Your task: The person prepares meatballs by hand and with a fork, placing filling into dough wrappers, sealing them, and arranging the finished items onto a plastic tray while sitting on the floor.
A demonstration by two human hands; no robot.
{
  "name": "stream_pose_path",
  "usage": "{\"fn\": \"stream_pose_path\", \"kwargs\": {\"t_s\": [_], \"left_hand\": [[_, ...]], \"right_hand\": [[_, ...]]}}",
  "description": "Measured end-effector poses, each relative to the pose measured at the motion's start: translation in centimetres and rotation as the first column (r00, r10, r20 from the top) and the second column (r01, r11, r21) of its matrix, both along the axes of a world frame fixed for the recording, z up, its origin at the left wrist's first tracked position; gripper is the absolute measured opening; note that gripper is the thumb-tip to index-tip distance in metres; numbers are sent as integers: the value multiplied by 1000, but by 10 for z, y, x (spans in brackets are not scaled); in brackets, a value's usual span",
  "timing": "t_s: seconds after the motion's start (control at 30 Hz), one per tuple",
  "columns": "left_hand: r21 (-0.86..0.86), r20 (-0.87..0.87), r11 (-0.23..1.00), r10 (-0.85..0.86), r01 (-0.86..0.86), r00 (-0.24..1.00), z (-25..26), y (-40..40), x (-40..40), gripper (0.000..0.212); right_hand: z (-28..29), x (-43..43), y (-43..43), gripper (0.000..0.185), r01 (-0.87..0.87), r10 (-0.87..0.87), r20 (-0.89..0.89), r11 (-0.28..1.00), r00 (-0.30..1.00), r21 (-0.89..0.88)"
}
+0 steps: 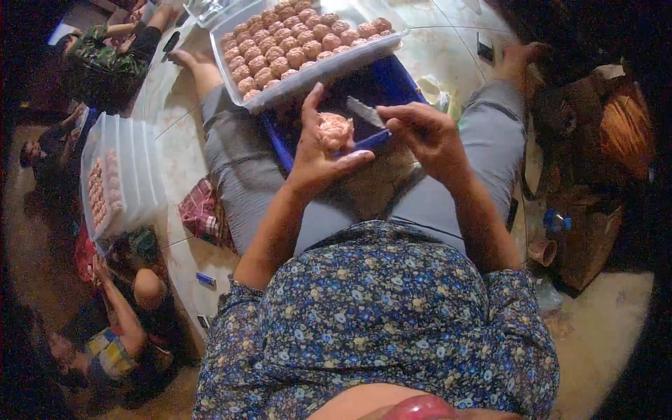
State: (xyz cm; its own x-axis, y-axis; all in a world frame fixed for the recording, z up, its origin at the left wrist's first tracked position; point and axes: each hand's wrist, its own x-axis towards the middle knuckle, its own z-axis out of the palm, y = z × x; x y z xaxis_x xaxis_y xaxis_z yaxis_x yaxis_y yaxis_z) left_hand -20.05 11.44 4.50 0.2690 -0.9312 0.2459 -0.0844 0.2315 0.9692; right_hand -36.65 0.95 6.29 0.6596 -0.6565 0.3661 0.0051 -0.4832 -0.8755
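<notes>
My left hand [315, 152] cups a rough pinkish ball [335, 131], its thumb and fingers spread around it. Close by on the right, my right hand [428, 134] pinches a small flat grey blade-like tool [366, 112] between thumb and fingers, its tip pointing up and left. Beneath both hands is a blue tray [378, 139] with a dark inside. A clear plastic container [315, 68], resting at the far side of the blue tray, holds rows of similar lumpy balls [286, 42]. What the ball is made of I cannot tell for certain.
Stacked clear plastic containers [142, 184] with more balls stand on the left. A checked red cloth [202, 212] and a blue lighter-like object [206, 279] lie on the tiled floor. A phone-like object [485, 47] is at the upper right. Several people sit along the left.
</notes>
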Motion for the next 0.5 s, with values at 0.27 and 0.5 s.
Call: {"fn": "stream_pose_path", "kwargs": {"t_s": [0.27,0.5], "left_hand": [[50,261,992,97,-114,960,-12,-2,-8,68],[227,-91,962,-135,152,987,-23,-1,8,28]], "right_hand": [[-41,-6,26,19,-79,93,-19,927,996,365],[-23,-1,12,13,-49,35,-44,929,998,-367]]}}
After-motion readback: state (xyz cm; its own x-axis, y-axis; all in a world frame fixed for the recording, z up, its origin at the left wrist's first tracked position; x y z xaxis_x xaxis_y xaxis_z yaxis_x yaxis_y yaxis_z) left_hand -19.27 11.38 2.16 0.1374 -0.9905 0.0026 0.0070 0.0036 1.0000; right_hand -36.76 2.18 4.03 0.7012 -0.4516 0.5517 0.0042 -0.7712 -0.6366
